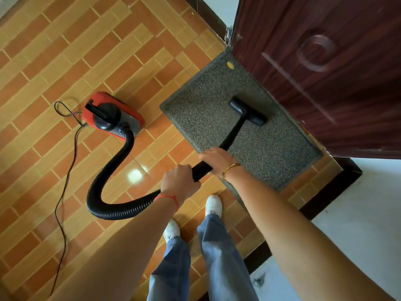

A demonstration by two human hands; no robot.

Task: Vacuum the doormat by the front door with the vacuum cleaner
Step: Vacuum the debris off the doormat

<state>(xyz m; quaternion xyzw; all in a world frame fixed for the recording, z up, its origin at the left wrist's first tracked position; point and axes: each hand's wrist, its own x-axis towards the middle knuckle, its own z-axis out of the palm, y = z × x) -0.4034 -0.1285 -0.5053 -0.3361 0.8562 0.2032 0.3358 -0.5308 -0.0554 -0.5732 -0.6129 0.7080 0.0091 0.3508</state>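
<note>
On doormat (219, 88), both hands (curled) gripping wand (233, 133)

The left hand (180, 181) and right hand (217, 159) cover parts of the black wand (233, 133), concealing its joint with the hose (112, 170). The door (325, 72) overlaps the doormat's (217, 88) far edge. The power cord (63, 181) exits the bottom edge. The yellow mark (230, 64) is unidentifiable.

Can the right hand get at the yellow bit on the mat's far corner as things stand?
Probably not without stepping forward: right hand grips the wand, and the yellow bit lies past the nozzle.
</note>
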